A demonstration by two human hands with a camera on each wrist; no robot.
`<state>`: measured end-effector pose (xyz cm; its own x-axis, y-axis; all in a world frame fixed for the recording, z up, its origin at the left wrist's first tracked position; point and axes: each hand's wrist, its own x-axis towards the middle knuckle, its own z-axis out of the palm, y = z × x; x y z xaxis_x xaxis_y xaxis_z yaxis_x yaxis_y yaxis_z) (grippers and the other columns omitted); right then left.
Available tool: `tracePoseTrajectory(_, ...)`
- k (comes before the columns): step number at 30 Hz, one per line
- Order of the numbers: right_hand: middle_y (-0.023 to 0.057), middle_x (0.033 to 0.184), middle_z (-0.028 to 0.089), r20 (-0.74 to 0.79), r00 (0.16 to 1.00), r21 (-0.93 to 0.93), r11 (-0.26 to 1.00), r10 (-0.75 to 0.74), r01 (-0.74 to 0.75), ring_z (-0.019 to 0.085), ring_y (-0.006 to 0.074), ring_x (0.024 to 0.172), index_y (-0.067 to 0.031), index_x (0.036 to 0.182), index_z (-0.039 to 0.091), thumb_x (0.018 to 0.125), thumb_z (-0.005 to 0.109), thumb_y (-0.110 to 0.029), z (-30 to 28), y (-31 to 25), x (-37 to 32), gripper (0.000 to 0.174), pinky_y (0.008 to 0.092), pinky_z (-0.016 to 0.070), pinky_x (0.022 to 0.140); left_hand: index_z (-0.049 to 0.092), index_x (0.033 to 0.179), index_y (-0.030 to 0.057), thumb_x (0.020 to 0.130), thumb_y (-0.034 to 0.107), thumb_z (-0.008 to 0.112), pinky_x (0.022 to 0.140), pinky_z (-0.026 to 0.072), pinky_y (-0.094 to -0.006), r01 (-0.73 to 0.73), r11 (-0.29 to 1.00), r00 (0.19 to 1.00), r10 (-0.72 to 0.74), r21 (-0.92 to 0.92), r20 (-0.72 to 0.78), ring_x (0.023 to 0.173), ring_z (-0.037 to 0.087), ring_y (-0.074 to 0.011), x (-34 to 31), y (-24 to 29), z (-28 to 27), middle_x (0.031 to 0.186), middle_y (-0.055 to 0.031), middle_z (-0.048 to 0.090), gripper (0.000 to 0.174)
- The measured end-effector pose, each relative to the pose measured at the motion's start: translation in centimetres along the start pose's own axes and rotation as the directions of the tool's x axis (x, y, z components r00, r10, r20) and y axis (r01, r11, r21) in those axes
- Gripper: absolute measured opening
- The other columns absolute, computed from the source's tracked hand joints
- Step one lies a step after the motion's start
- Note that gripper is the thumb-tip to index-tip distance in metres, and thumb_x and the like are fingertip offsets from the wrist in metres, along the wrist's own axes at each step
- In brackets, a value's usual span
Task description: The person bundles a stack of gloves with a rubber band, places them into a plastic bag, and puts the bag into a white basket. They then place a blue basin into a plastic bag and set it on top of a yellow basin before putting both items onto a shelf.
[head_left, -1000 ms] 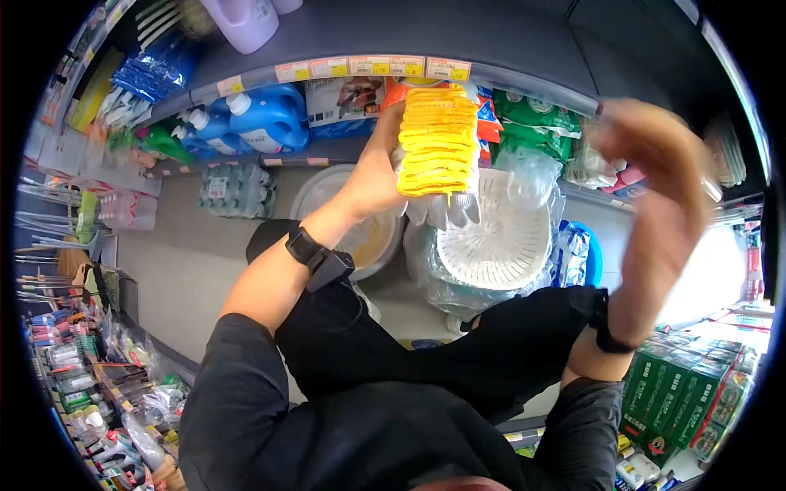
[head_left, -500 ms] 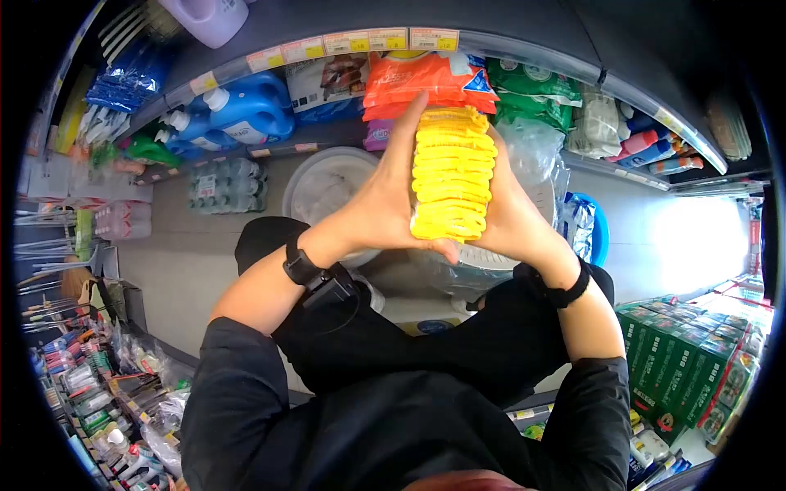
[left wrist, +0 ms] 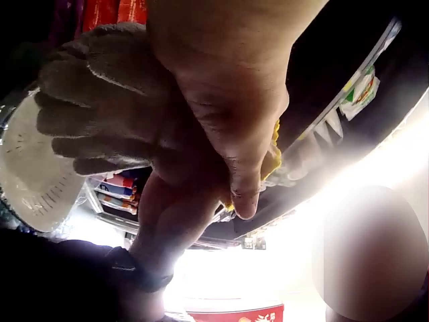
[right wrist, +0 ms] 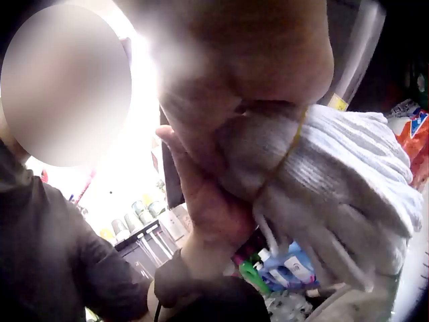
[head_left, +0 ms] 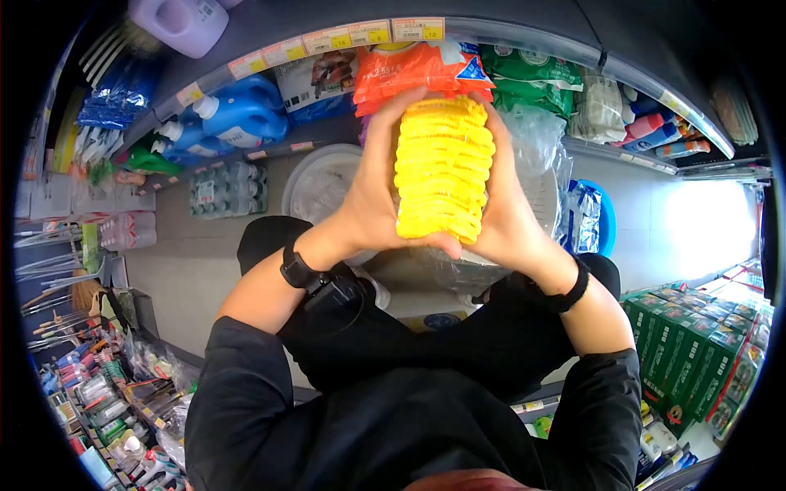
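Note:
A thick bundle of work gloves point(head_left: 444, 170) is held up in front of the shelf, its stacked yellow cuffs facing the head camera. My left hand point(head_left: 370, 195) grips the bundle's left side. On the opposite side my right hand point(head_left: 509, 206) holds it, fingers curved along the stack. Grey-white knit fingers of the gloves point(right wrist: 355, 181) hang from the far end in the right wrist view, and a thin yellow band point(right wrist: 289, 149) runs round them. In the left wrist view the thumb of my left hand point(left wrist: 231, 100) lies over the cuff end.
Behind the gloves, an orange package point(head_left: 401, 74), green packages point(head_left: 532, 78) and blue jugs point(head_left: 241, 114) line the lower shelf. A clear round tub point(head_left: 323, 184) and shrink-wrapped bottles point(head_left: 229, 190) stand on the floor. Green boxes point(head_left: 688, 352) are stacked at right.
The right hand came in from the right and took hold of the gloves, which the left hand held alone at first. Since then the bundle has tipped slightly, cuffs more toward the head camera.

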<state>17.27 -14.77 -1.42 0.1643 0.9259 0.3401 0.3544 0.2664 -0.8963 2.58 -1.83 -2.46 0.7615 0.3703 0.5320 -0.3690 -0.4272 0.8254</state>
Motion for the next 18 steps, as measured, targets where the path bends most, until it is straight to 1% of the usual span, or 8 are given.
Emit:
tracePoseTrajectory(1,0.0214,0.154,0.034,-0.005,1.0,0.011,1.0,0.009,-0.009,0.037,0.0318,0.144,-0.0028,0.16,0.0,0.067,0.096,-0.023,-0.1,0.0,0.4,0.134,0.044,0.0302,0.119,0.019,0.154,0.0006,0.046,0.044,0.103,0.114,0.0375,-0.04,0.0,1.0,1.0,0.0,-0.003,0.001,0.135,0.047,-0.0279,0.4,0.3,-0.4,0.145,-0.0176,0.043,0.143)
tracePoseTrajectory(4,0.0224,0.154,0.034,0.004,1.0,-0.074,0.997,0.004,-0.004,0.039,0.0328,0.143,-0.0024,0.159,0.001,0.062,0.098,-0.032,-0.7,0.0,0.7,0.141,0.0452,0.0323,0.118,0.037,0.143,0.0027,0.07,0.027,0.092,0.108,0.0433,-0.0371,0.144,0.941,0.965,-0.202,-0.305,-0.167,0.126,0.053,-0.0235,0.9,0.9,-0.1,0.133,-0.0136,0.054,0.095)
tracePoseTrajectory(5,0.0229,0.155,0.033,0.0,1.0,-0.098,0.995,-0.006,0.006,0.039,0.0334,0.143,-0.0018,0.159,0.001,0.06,0.098,-0.035,-0.7,0.2,0.6,0.142,0.0455,0.0327,0.117,0.041,0.14,0.0029,0.076,0.023,0.088,0.107,0.0444,-0.0365,0.21,0.898,0.932,-0.303,-0.387,-0.197,0.124,0.055,-0.0225,0.9,0.9,-0.2,0.13,-0.0128,0.056,0.083)
tracePoseTrajectory(7,0.026,0.148,0.044,0.105,0.972,-0.111,0.973,0.212,-0.2,0.047,0.0349,0.137,0.0053,0.155,0.017,0.063,0.095,-0.039,-1.2,1.2,0.2,0.129,0.0427,0.0356,0.115,0.05,0.13,0.0027,0.094,0.024,0.067,0.1,0.0509,-0.0365,0.306,0.69,0.778,-0.578,-0.656,-0.246,0.113,0.063,-0.0218,1.6,0.0,-1.4,0.122,-0.0115,0.064,0.046)
tracePoseTrajectory(9,0.0271,0.143,0.05,0.248,0.902,-0.095,0.936,0.352,-0.339,0.05,0.0349,0.134,0.0087,0.152,0.027,0.065,0.092,-0.037,-1.3,1.8,0.4,0.117,0.0409,0.0367,0.114,0.054,0.131,0.004,0.098,0.031,0.065,0.098,0.0526,-0.0368,0.35,0.466,0.686,-0.718,-0.813,-0.117,0.112,0.066,-0.0218,1.9,-1.7,-2.8,0.123,-0.011,0.066,0.044)
tracePoseTrajectory(10,0.0265,0.136,0.056,0.233,0.904,-0.069,0.934,0.358,-0.351,0.054,0.0331,0.13,0.0099,0.146,0.038,0.069,0.088,-0.035,-0.7,1.6,0.4,0.102,0.0387,0.0387,0.112,0.056,0.13,0.0054,0.099,0.035,0.063,0.099,0.0525,-0.0378,0.369,0.455,0.647,-0.752,-0.81,-0.128,0.111,0.066,-0.0215,1.5,-1.9,-2.6,0.122,-0.0106,0.067,0.043)
tracePoseTrajectory(12,0.0253,0.135,0.057,0.222,0.895,-0.022,0.919,0.387,-0.393,0.055,0.0316,0.128,0.0096,0.145,0.038,0.071,0.087,-0.034,-0.1,2.7,0.1,0.098,0.0383,0.0398,0.111,0.061,0.127,0.0082,0.101,0.044,0.059,0.099,0.0523,-0.0398,0.396,0.442,0.58,-0.8,-0.805,-0.154,0.109,0.067,-0.021,1.6,-2.2,-1.8,0.121,-0.0097,0.07,0.045)
tracePoseTrajectory(18,0.0208,0.13,0.061,0.321,0.827,0.293,0.782,0.462,-0.55,0.06,0.0259,0.121,0.0082,0.144,0.041,0.074,0.085,-0.027,-0.6,2.0,0.3,0.09,0.0358,0.0445,0.106,0.047,0.144,0.0033,0.097,0.069,0.047,0.107,0.0474,-0.0421,0.559,0.378,0.589,-0.807,-0.738,0.033,0.129,0.057,-0.0268,1.9,-1.0,-3.6,0.142,-0.0147,0.057,0.081)
